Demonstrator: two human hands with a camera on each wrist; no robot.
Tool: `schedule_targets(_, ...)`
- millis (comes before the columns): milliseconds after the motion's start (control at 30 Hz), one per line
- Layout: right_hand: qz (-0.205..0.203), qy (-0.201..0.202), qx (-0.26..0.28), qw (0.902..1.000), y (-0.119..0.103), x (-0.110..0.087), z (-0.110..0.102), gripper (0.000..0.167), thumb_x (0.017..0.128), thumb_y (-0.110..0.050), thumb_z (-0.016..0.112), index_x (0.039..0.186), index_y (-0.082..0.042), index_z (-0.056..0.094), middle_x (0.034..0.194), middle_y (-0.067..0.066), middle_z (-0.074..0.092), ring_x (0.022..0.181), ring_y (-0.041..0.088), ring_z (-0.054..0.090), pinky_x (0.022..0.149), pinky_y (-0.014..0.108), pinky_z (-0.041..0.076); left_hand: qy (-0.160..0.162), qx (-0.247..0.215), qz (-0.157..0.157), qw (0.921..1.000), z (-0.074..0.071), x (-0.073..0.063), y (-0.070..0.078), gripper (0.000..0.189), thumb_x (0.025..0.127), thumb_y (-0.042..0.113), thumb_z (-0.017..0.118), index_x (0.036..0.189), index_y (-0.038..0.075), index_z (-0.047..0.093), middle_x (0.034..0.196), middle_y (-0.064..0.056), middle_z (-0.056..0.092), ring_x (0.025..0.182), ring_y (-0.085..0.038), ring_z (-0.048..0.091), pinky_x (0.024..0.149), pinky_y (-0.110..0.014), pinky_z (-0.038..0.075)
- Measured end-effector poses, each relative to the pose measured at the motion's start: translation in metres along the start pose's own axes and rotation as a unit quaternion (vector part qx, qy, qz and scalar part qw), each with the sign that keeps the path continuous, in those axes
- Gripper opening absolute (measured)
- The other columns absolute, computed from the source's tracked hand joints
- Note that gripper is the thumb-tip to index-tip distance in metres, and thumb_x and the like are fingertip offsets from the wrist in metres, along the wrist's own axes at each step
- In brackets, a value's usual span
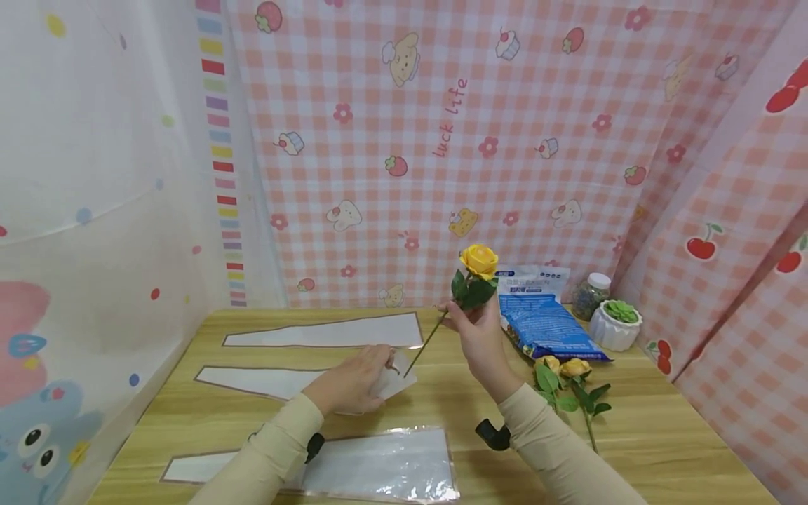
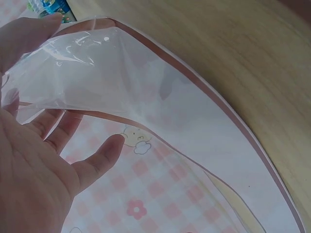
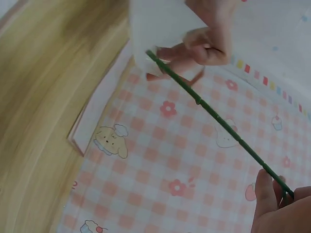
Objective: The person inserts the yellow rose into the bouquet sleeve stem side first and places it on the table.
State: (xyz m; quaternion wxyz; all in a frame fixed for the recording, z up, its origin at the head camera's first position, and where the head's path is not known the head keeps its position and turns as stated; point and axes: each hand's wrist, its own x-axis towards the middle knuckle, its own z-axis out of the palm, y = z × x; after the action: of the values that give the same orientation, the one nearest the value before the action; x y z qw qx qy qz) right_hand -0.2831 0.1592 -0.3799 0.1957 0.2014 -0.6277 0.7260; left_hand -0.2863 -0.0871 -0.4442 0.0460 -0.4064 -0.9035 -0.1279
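Note:
An artificial yellow rose (image 1: pixel 480 261) with dark green leaves is held up by my right hand (image 1: pixel 482 344), whose thumb and fingers pinch its stem below the leaves. The bare green stem (image 3: pixel 214 114) slants down toward the mouth of a white, clear-fronted flower sleeve (image 1: pixel 252 379). My left hand (image 1: pixel 353 380) grips that sleeve at its wide end. In the left wrist view, the thumb is at one edge and fingers at the other, with the clear film (image 2: pixel 82 73) bulging between them. The stem's lower tip appears close to the sleeve mouth; whether it is inside I cannot tell.
Two more flower sleeves lie flat, one behind (image 1: pixel 328 332) and one in front (image 1: pixel 385 466). At the right are yellow roses (image 1: pixel 574 368), a blue-and-white bag (image 1: pixel 546 322), a lidded jar (image 1: pixel 590 298) and a potted succulent (image 1: pixel 616 326). Printed curtains surround the wooden table (image 1: pixel 656 435).

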Motion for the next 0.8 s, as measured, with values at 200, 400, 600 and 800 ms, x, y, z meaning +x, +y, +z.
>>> schedule_targets(200, -0.002, 0.006, -0.059, 0.9983, 0.005, -0.004, 0.003, 0.057, 0.098, 0.005, 0.059, 0.148, -0.003, 0.032, 0.116, 0.012, 0.056, 0.099, 0.021, 0.062, 0.075, 0.034, 0.060, 0.005, -0.002, 0.000, 1.0000, 0.001, 0.000, -0.001, 0.063, 0.083, 0.023, 0.082, 0.127, 0.010, 0.040, 0.116, 0.000, 0.045, 0.103, -0.015, 0.045, 0.089, -0.032, 0.049)
schedule_targets(400, -0.007, 0.027, -0.089, 0.9957, 0.008, -0.005, 0.006, 0.057, 0.097, 0.004, 0.062, 0.147, -0.003, 0.035, 0.112, 0.014, 0.055, 0.092, 0.014, 0.060, 0.068, 0.034, 0.060, 0.010, -0.005, -0.002, 0.9999, 0.001, 0.000, -0.001, 0.061, 0.084, 0.024, 0.082, 0.127, 0.010, 0.040, 0.115, -0.001, 0.046, 0.100, -0.014, 0.045, 0.082, -0.030, 0.050)
schedule_targets(600, 0.002, 0.044, -0.062, 0.9971, 0.013, -0.005, 0.011, 0.058, 0.095, 0.009, 0.061, 0.146, 0.000, 0.035, 0.112, 0.014, 0.053, 0.095, 0.028, 0.062, 0.073, 0.035, 0.060, 0.016, -0.038, -0.015, 0.9990, -0.005, 0.002, 0.000, 0.062, 0.084, 0.020, 0.080, 0.129, 0.009, 0.039, 0.117, -0.004, 0.047, 0.100, -0.016, 0.045, 0.081, -0.030, 0.052)
schedule_targets(800, 0.026, 0.045, -0.053, 0.9972, 0.018, -0.008, 0.017, 0.051, 0.094, 0.013, 0.060, 0.140, 0.006, 0.039, 0.112, 0.022, 0.053, 0.093, 0.028, 0.065, 0.075, 0.031, 0.060, 0.027, -0.053, -0.025, 0.9979, -0.009, 0.002, -0.001, 0.061, 0.083, 0.018, 0.081, 0.128, 0.007, 0.040, 0.118, -0.006, 0.049, 0.102, -0.017, 0.047, 0.080, -0.031, 0.052)
